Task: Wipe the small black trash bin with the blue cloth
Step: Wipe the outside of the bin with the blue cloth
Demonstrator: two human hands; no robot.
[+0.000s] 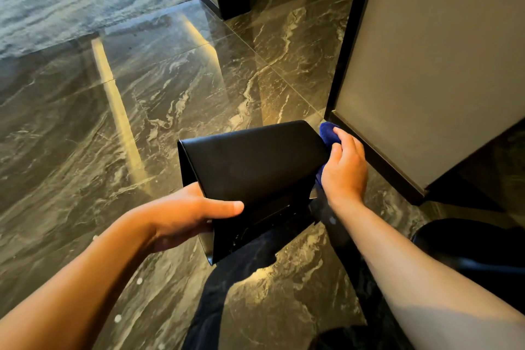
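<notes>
- Black and matte, the small trash bin (250,170) is held tipped on its side above the marble floor (142,111), with flat panels and sharp folded edges.
- The left hand (181,216) grips the bin's near left edge, thumb across the upper panel, fingers hidden beneath.
- The right hand (345,170) is closed on the bunched blue cloth (328,132), pressing it against the bin's right side, close to a grey cabinet (426,65).
- Wiping looks to be in progress on that side face.
- Next, I judge, the cloth should sweep over the broad upper panel, the left hand turning the bin to expose unwiped faces.
- The cloth appears soft and plush; the floor glossy and veined.
</notes>
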